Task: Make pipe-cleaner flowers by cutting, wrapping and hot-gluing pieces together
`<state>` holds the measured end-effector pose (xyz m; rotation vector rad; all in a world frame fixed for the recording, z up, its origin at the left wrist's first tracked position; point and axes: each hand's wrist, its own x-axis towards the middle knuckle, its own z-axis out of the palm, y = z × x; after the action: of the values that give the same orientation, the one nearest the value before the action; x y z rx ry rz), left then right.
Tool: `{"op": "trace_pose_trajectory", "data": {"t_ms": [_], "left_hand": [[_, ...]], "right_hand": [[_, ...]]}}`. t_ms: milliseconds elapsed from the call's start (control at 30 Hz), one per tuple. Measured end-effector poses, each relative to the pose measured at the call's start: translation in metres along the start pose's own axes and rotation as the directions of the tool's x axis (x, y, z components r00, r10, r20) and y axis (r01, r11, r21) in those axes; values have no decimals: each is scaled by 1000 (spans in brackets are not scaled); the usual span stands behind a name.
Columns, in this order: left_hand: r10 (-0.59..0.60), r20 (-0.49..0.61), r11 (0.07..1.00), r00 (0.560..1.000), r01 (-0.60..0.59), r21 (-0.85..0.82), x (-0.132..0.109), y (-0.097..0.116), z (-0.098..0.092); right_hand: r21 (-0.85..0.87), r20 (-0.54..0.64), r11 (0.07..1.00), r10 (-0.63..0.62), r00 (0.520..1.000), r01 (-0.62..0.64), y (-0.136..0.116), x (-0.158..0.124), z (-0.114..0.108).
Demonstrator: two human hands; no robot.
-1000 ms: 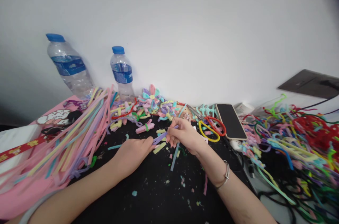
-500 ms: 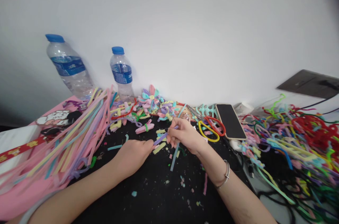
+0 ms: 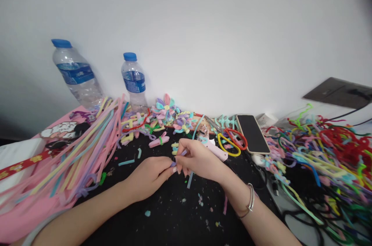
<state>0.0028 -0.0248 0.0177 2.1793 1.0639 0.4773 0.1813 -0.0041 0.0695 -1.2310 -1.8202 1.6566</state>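
Note:
A short purple pipe cleaner point(image 3: 173, 164) is pinched between my two hands, mostly covered by the fingers. My left hand point(image 3: 149, 176) is closed on its near end, thumb and forefinger pressed together. Close against it, my right hand point(image 3: 197, 158) pinches the other part. A blue pipe cleaner point(image 3: 190, 181) shows below my right hand, lying on the black tabletop point(image 3: 171, 219). Beyond the fingers lie short yellow pieces, partly hidden. A pink bundle tied with green point(image 3: 159, 139) and cut blue pieces point(image 3: 126, 162) lie to the left.
A pink glue gun point(image 3: 217, 150), scissors point(image 3: 232, 142) with yellow and red handles, and a phone point(image 3: 253, 133) lie behind my right hand. Pipe cleaners point(image 3: 87, 149) heap at left, tangled ones point(image 3: 334, 160) at right. Two bottles point(image 3: 134, 79) lean by the wall; finished flowers point(image 3: 166, 107) sit behind.
My hands have come together on the purple pipe cleaner, so less of it shows. My right hand has moved down and left, uncovering the glue gun.

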Motion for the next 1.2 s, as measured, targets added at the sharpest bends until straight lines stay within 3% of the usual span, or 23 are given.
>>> {"op": "trace_pose_trajectory", "data": {"t_ms": [100, 200, 233, 333, 400, 533, 633, 867, 933, 1067, 1200], "left_hand": [[-23, -22, 995, 1000, 20, -102, 1, -1, -1], [-107, -46, 968, 993, 93, -233, 2, -4, -1], [-160, -35, 946, 987, 143, -291, 3, -5, -1], [-300, 39, 826, 953, 280, -489, 5, -8, -1], [-324, 58, 753, 944, 295, -588, 7, -9, 0], [-307, 53, 703, 950, 263, -661, 8, -7, 1], [-300, 47, 690, 953, 250, -679, 8, -6, 1], [-288, 45, 744, 957, 253, -618, 6, -8, 1], [-284, 36, 779, 958, 253, -574, 4, -8, 1], [-257, -19, 849, 966, 216, -482, 4, -10, 2], [-173, -55, 891, 983, 133, -434, 4, -11, 4]], "right_hand": [[-161, -30, 987, -20, 999, 14, -3, -5, -11], [-399, -191, 916, -117, 975, 31, -8, -14, -37], [-450, -260, 893, -143, 955, 11, -8, -17, -48], [-578, -537, 799, -219, 815, -166, -5, -28, -77], [-594, -604, 764, -218, 767, -251, 3, -33, -90], [-606, -634, 703, -146, 759, -371, 30, -37, -98], [-600, -683, 690, -178, 709, -405, 49, -37, -99], [-629, -689, 733, -372, 622, -258, 58, -41, -88], [-675, -651, 699, -415, 636, -236, 60, -42, -83], [-779, -512, 608, -472, 717, -156, 72, -38, -75], [-795, -486, 603, -570, 663, -64, 72, -37, -62]]}}
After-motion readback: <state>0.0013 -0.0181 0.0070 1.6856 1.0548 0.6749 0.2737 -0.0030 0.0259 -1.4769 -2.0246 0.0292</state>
